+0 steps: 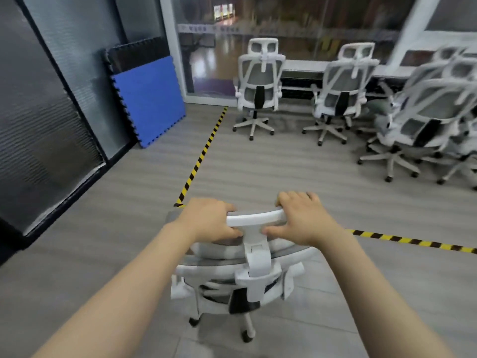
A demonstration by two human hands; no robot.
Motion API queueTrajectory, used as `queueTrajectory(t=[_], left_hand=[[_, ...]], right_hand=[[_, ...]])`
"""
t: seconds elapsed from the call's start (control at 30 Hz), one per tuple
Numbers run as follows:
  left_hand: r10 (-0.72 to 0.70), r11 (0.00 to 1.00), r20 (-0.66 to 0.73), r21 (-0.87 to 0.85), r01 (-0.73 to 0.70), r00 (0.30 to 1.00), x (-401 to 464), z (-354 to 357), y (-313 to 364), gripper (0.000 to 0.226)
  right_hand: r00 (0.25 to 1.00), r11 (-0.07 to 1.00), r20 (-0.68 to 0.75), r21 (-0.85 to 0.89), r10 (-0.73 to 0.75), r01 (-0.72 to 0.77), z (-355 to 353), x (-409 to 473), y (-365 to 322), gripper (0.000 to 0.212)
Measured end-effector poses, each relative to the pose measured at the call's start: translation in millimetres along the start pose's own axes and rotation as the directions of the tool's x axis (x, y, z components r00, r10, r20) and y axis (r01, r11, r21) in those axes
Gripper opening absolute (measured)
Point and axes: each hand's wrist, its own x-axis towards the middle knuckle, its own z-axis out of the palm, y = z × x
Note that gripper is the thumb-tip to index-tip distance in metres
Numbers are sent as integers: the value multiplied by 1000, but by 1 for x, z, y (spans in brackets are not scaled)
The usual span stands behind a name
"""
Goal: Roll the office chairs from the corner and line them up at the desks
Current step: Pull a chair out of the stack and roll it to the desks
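A white office chair (pixel 254 277) with grey mesh stands right in front of me, seen from behind and above. My left hand (pixel 210 219) grips the left end of its headrest and my right hand (pixel 302 215) grips the right end. Two matching chairs, one on the left (pixel 258 83) and one further right (pixel 340 89), stand at the white desk (pixel 304 65) along the far glass wall. More white chairs (pixel 426 120) are bunched together at the right edge, partly blurred.
Yellow-black floor tape runs from the far wall (pixel 204 151) toward me and then off to the right (pixel 413 241). A blue foam mat (pixel 149 102) with black mats behind it leans on the left glass partition. Grey floor lies between me and the desk.
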Motion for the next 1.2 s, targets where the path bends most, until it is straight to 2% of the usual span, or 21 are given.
queueTrajectory(t=[0.07, 0.23, 0.37, 0.63, 0.83, 1.03, 1.2], left_hand=[[40, 999, 0, 4, -40, 999, 35, -5, 10, 51], [131, 991, -17, 18, -130, 991, 121, -15, 38, 52], [179, 984, -16, 20, -178, 984, 191, -26, 62, 52], [273, 962, -71, -3, -274, 959, 330, -39, 99, 51], [331, 942, -97, -30, -335, 939, 445, -53, 123, 46], [375, 921, -141, -57, -386, 916, 560, -62, 139, 58], [377, 918, -174, -62, -393, 910, 672, -71, 153, 62]], right_hand=[[999, 999, 18, -5, 36, -36, -8, 9, 25, 61], [988, 994, 122, 50, 93, -100, -28, 43, 97, 64], [967, 995, 238, 14, 95, -101, -43, 79, 160, 66], [992, 998, 114, -49, 47, -42, -46, 141, 279, 63], [969, 995, 225, -18, 99, -98, -60, 203, 367, 62], [906, 982, 400, 58, 140, -177, -78, 277, 448, 58], [925, 979, 339, 50, 171, -199, -79, 340, 531, 55]])
